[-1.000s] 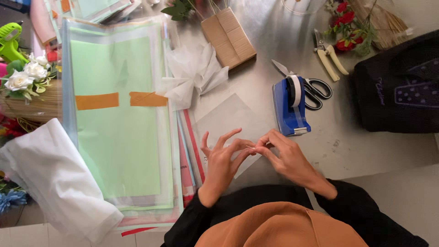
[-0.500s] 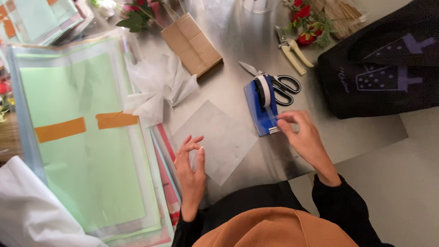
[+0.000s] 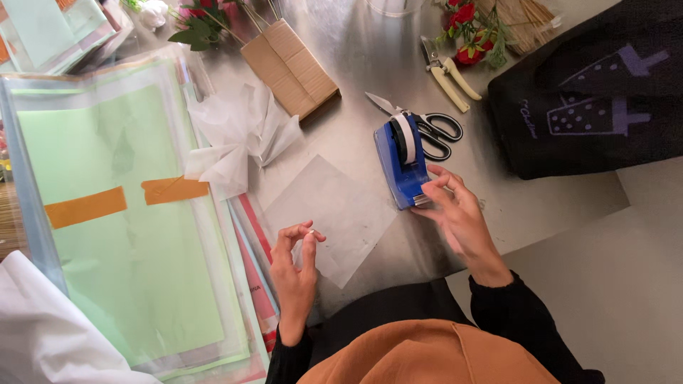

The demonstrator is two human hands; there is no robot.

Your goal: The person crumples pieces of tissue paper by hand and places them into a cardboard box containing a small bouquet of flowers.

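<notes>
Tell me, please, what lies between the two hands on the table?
In the head view, a translucent paper square lies between left hand and right hand.

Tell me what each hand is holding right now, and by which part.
Right hand pinches the tape end at the blue tape dispenser cutter. Left hand pinches something tiny at its fingertips; what it is cannot be told.

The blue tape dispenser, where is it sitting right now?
The blue tape dispenser stands on the metal table, right of centre, just left of the black-handled scissors, with the right hand touching its near end.
</notes>
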